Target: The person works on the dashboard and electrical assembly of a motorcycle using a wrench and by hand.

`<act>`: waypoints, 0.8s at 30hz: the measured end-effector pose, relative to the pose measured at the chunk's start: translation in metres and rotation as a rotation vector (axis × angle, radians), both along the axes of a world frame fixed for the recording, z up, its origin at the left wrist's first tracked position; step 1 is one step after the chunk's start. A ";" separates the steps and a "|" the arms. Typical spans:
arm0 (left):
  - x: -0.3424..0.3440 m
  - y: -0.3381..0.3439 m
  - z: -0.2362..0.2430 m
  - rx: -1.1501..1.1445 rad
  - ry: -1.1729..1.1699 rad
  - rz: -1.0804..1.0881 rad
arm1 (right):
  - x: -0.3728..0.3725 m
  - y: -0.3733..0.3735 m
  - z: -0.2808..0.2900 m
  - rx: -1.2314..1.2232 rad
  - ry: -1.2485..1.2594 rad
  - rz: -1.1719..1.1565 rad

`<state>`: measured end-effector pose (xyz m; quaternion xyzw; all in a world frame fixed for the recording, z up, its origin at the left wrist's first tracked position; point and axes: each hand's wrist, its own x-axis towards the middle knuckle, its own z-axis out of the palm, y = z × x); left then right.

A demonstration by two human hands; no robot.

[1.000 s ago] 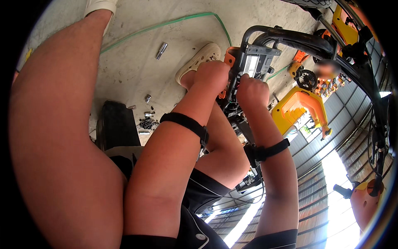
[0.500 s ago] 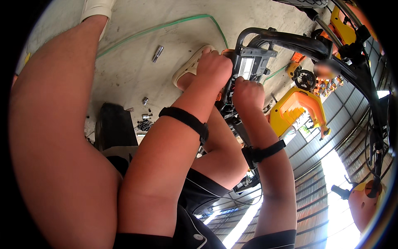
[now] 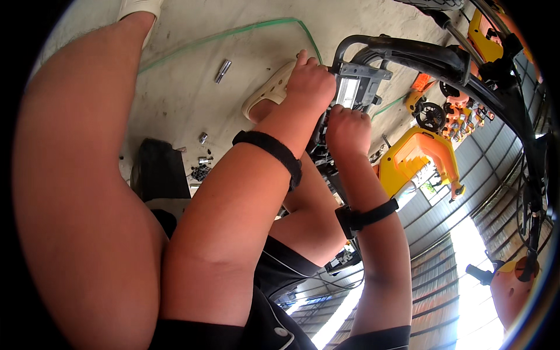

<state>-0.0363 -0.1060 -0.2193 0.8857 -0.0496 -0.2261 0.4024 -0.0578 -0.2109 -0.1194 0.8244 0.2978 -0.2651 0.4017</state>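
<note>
My left hand [image 3: 312, 83] is curled at the left side of a black tubular vehicle frame [image 3: 402, 51], one finger sticking up. My right hand [image 3: 349, 132] is closed in a fist just below the pale, shiny face of a dark bracket [image 3: 348, 90] mounted in the frame. Whatever either hand grips is hidden behind the fingers. Dark parts and cables [image 3: 319, 149] show between my two wrists. Black straps circle both forearms.
On the concrete floor lie a long metal socket [image 3: 222, 71], smaller sockets [image 3: 203, 138] and a heap of small dark fasteners [image 3: 200, 173]. A black block-shaped thing [image 3: 160, 169] stands near my leg. A green strip [image 3: 233, 36] crosses the floor. Yellow vehicle bodywork [image 3: 417, 154] stands at right.
My left hand has shifted slightly right and one finger has lifted. An orange bit beside it is now out of sight. My right hand stays nearly in place.
</note>
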 end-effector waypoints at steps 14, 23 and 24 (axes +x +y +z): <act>-0.045 0.012 -0.014 -0.336 0.370 0.066 | 0.022 0.037 0.008 -0.106 0.061 -0.612; -0.068 -0.009 -0.010 -0.497 0.464 0.199 | 0.027 0.032 0.021 -0.031 0.064 -0.818; -0.071 -0.012 -0.009 -0.492 0.460 0.227 | 0.027 0.032 0.021 -0.028 0.060 -0.821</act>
